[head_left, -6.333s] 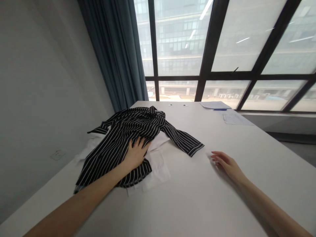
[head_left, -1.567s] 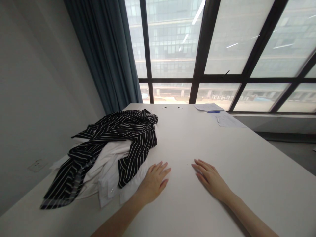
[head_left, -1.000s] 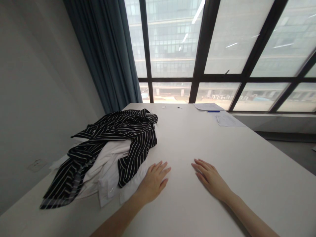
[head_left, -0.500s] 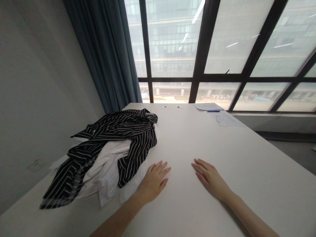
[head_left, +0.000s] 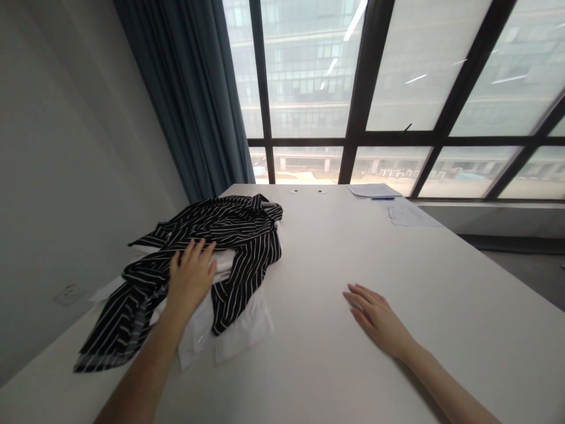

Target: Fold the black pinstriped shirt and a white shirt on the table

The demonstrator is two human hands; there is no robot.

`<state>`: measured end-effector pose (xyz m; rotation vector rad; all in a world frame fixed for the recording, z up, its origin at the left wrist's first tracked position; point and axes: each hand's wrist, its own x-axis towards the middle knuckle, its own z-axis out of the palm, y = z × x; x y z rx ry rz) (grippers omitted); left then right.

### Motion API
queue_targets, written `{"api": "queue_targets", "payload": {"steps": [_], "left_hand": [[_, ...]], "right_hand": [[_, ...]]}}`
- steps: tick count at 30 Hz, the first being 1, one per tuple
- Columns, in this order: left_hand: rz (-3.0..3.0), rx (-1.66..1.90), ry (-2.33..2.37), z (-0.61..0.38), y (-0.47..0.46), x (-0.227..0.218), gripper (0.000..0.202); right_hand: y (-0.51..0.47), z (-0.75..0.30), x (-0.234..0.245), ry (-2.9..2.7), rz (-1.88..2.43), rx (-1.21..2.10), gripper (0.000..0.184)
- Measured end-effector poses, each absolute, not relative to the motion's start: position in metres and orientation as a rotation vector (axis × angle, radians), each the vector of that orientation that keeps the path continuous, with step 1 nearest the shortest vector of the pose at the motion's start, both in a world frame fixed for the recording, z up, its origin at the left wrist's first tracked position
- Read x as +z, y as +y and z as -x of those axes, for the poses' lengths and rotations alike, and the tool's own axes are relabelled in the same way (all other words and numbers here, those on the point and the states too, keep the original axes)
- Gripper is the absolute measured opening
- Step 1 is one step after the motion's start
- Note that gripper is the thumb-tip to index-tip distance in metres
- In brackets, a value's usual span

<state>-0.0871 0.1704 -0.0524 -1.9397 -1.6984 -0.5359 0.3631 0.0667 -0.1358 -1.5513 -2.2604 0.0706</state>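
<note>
looking down, we see the white table [head_left: 397, 265] filling most of the view, running away from us toward the tall dark-framed window [head_left: 357, 106], with a blue-grey curtain [head_left: 194, 100] hanging at the window's left edge and a plain wall on the left. on the table's left part lies the heap of clothes: a black striped shirt [head_left: 220, 229] draped loosely over a white shirt [head_left: 229, 330], whose cuff and placket stick out from under the stripes on the near side (the pile reaches close to the table's left edge).

our left hand [head_left: 192, 277] lies on top of that heap, palm down, fingers spread wide and flat, resting where the stripes meet the white cloth; it grips nothing that we can make out, it only presses on the fabric. our right hand [head_left: 379, 318] lies flat on the bare tabletop, well apart from the clothes, fingers stretched out loosely and pointing to the left, holding nothing.

at the far end of the table, near the window, some sheets of paper [head_left: 397, 206] lie flat, and a blue pen [head_left: 382, 198] rests on them. farther left along that far edge we see two small round marks [head_left: 309, 191] in the tabletop, too small to tell more.
</note>
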Motion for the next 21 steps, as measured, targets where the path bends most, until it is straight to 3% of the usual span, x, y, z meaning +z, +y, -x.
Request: {"api": "queue_targets", "payload": {"steps": [3, 8, 21], "left_hand": [[1.757, -0.58, -1.944, 0.139, 0.178, -0.058, 0.052], [1.772, -0.557, -2.096, 0.167, 0.179, -0.069, 0.044], [1.848, -0.367, -1.951, 0.049, 0.132, -0.006, 0.036]], "right_hand": [[0.067, -0.362, -0.135, -2.251, 1.555, 0.069, 0.041], [0.067, -0.363, -0.135, -2.242, 1.539, 0.069, 0.04], [0.067, -0.362, -0.134, -2.248, 1.542, 0.07, 0.041]]}}
